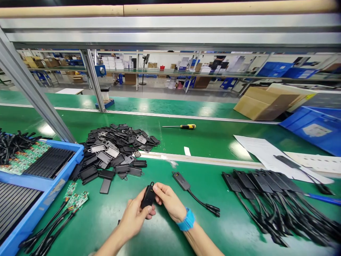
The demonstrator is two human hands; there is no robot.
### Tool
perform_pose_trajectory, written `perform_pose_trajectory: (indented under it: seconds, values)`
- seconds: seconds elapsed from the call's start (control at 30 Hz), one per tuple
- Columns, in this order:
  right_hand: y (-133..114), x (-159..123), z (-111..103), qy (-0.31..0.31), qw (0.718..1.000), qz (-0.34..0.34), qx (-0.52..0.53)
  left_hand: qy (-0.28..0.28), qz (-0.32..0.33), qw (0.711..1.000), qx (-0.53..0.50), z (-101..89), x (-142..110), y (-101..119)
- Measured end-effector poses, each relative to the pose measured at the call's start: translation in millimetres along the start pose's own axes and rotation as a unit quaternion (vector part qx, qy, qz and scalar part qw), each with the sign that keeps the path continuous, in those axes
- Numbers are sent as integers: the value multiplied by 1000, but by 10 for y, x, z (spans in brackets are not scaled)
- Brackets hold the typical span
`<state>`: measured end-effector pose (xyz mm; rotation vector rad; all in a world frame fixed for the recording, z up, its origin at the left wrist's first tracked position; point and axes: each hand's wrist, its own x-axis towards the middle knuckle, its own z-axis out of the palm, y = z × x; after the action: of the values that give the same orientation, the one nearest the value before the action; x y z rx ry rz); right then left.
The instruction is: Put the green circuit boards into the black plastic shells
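Note:
My left hand (133, 217) is closed round a small black plastic case (148, 197) with a loop at its top end. The fingers and thumb of my right hand (171, 202) pinch the case's upper right edge near that loop. A blue band (187, 220) circles my right wrist. Just right of my hands lies a similar black case with a cable (181, 180), its split plugs pointing toward me. Loose black case shells (117, 145) are heaped beyond my left hand. Several green circuit boards with black cables (77, 201) rest at the left.
A blue divided tray (57, 192) with boards and black parts fills the left edge. Rows of cabled black cases (266, 185) lie at right. Farther back are a screwdriver (188, 126), white paper (253, 149), a blue bin (314, 124) and a cardboard box (262, 103). A metal post (39, 85) slants down at left.

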<state>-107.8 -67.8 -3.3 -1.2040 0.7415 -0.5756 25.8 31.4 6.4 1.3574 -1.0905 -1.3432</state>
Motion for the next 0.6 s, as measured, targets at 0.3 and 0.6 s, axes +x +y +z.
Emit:
perform_pose_trajectory:
  seconds: [0.3,0.6]
  values:
    - [-28,-114,180,102,917,-187,-337,-21,3,986,-163,113,56,-121]
    - [6,-76,-454,121,690,-160,-695,-17,8,968,249,-225,-310,312]
